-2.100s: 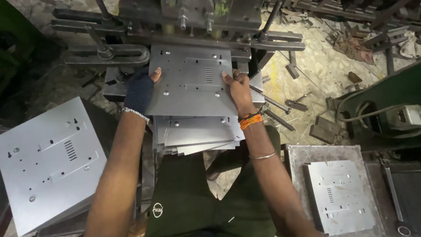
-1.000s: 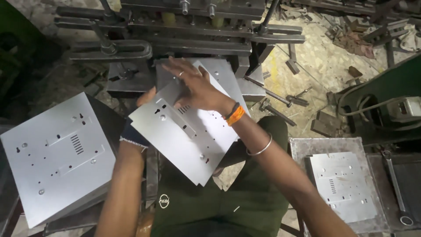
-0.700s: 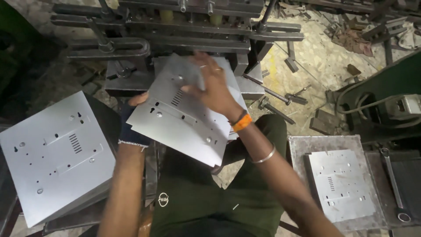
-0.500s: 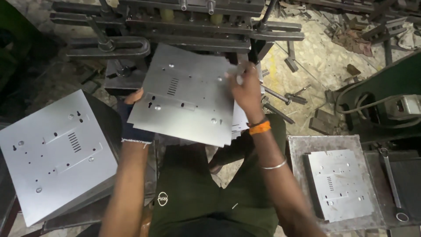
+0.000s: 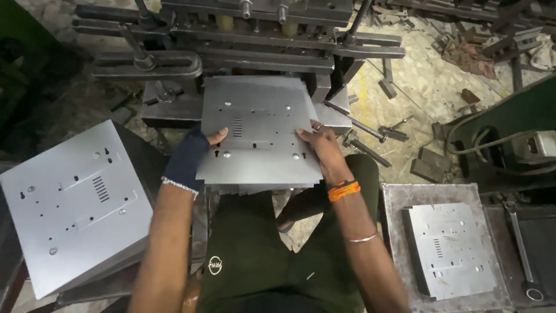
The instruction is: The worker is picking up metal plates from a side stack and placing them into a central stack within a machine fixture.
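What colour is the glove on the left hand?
Dark blue glove, seen in the head view.

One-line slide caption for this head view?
Both hands, left hand in a dark wrap and bare right hand, hold a grey punched sheet-metal plate before a dark steel press.

Dark blue wrap on left hand (image 5: 188, 156), orange wristband on right hand (image 5: 324, 152).

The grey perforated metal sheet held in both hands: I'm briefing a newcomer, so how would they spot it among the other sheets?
Start at the dark press machine at top centre. Directly below it lies the grey perforated metal sheet, on a small pile. Unlike the left stack and right stack, the left hand and right hand grip its edges.
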